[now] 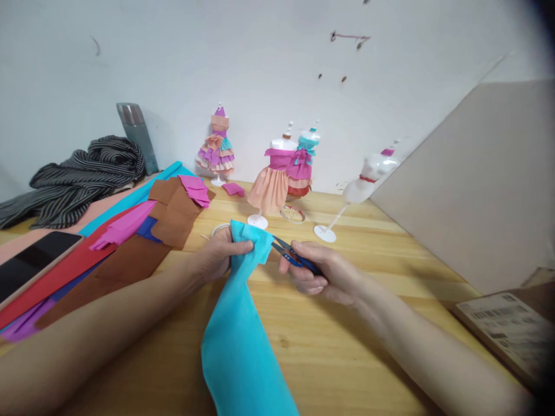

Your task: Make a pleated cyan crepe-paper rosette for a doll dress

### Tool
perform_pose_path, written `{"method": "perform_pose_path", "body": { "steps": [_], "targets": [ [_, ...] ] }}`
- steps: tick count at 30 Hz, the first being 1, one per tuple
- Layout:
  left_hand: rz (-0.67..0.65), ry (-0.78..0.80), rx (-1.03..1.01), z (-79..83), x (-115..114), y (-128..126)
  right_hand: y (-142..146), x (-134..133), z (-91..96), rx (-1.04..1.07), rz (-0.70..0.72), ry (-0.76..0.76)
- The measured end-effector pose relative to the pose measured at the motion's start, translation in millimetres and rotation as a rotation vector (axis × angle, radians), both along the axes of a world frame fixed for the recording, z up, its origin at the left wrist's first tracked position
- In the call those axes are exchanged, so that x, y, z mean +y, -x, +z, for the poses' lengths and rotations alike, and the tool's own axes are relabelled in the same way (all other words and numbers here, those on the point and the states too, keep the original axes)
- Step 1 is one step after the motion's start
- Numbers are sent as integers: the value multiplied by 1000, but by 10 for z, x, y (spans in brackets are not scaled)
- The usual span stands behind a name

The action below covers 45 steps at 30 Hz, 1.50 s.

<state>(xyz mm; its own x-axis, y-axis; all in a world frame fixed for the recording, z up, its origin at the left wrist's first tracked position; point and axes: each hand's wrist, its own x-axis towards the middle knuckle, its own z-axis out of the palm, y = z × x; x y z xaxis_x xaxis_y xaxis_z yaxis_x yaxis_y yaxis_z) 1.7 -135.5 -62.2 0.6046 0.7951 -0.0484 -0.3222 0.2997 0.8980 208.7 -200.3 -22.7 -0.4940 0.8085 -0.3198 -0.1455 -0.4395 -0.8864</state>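
Observation:
A long strip of turquoise crepe paper (pixel 243 341) hangs from my left hand (pixel 221 254), its upper end folded over and pinched under the thumb. The strip runs down toward me past the lower edge of the view. My right hand (pixel 316 268) is closed around small thread snips (pixel 297 257) with dark blue handles. Their blades stand apart, with the tips at the right edge of the folded paper. Whether the blades touch the paper I cannot tell.
Behind my hands stand small dress forms in paper dresses (pixel 273 185) and a bare white form (pixel 362 188). Coloured paper sheets (pixel 173 208), a phone (pixel 34 260), a striped cloth (pixel 87 179) and a bottle (pixel 139 136) lie or stand left. A labelled cardboard box (pixel 507 323) is right.

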Motion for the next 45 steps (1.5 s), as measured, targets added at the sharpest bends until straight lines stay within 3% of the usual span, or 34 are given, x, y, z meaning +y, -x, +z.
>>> {"method": "perform_pose_path", "body": {
  "steps": [4,9,27,45],
  "targets": [
    [-18,-82,37,-52,69,40,-11,8,22,-5,-9,10],
    [-50,-256,174,-5,155,123,-24,10,17,-7,-10,15],
    [174,-631,363,97,125,116,3,8,3,-38,-39,-14],
    [193,-806,398,156,130,143,-11,34,-36,-22,-24,8]
  ]
}}
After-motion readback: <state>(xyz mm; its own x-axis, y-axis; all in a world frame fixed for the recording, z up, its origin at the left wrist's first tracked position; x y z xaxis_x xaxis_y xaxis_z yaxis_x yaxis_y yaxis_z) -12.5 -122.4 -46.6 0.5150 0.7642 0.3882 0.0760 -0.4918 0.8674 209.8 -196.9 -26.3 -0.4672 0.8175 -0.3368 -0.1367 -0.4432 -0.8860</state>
